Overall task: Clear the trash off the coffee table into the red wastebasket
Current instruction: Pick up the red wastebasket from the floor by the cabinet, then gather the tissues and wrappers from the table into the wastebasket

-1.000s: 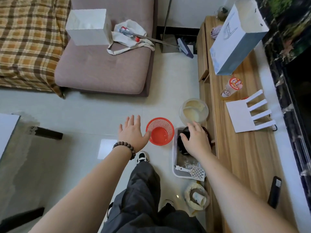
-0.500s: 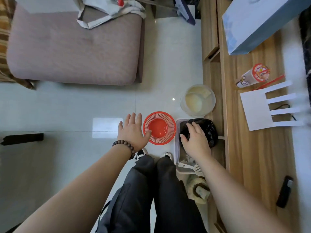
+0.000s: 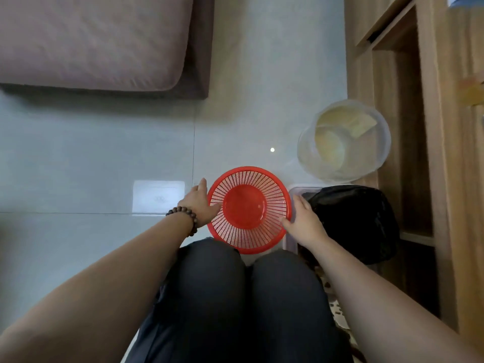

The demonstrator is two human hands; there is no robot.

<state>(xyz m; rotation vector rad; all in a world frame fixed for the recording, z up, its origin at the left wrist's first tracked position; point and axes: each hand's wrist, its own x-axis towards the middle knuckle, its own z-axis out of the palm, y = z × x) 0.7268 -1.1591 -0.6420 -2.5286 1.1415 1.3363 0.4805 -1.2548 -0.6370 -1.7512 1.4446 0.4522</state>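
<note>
So the big change: a moment back the right hand was resting over on the black bag in the tray, and only the left hand was near the basket. Now both hands have closed in on the red wastebasket, one on each side, and the person has crouched down much closer to it, knees showing right under it. The view has dropped too, so the sofa edge fills the top left and the wooden table side runs down the right.

The left hand, the one with the bead bracelet, sits flat against the basket's left rim, thumb tucked toward the mesh wall. The right hand presses the right rim with its thumb hooked over the edge. Whether the fingers on the far side are actually curled around it is hard to say, they're hidden behind the rim, but it reads as a two-handed hold on the basket rather than just touching.

The basket itself sits on the floor tiles between the knees and the clear plastic tub, just left of the tray with the black bag. It looks empty inside, just the solid red bottom showing.

Best guess: this is the fetch-the-bin step, so nothing's been cleared yet. The basket probably needs lifting and carrying to wherever the trash is.
</note>
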